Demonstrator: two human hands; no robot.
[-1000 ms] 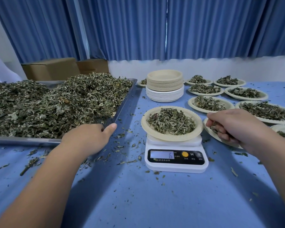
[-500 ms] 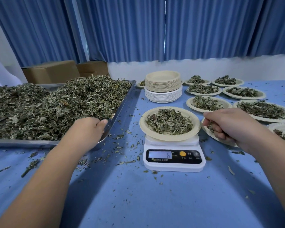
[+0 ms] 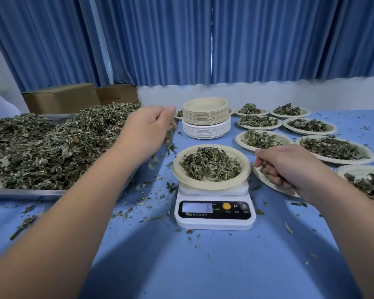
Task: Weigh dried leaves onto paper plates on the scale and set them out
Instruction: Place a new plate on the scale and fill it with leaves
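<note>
A paper plate (image 3: 179, 169) heaped with dried leaves (image 3: 211, 166) is sitting on the scale (image 3: 214, 223) — its display (image 3: 196, 207) showing 6. The left hand (image 3: 148, 128) and right hand (image 3: 289, 167) are each pinching leaves.

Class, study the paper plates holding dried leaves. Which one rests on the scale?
The plate at front centre: it alone sits on the white scale, above its display. The other filled plates lie directly on the blue tablecloth.
</note>
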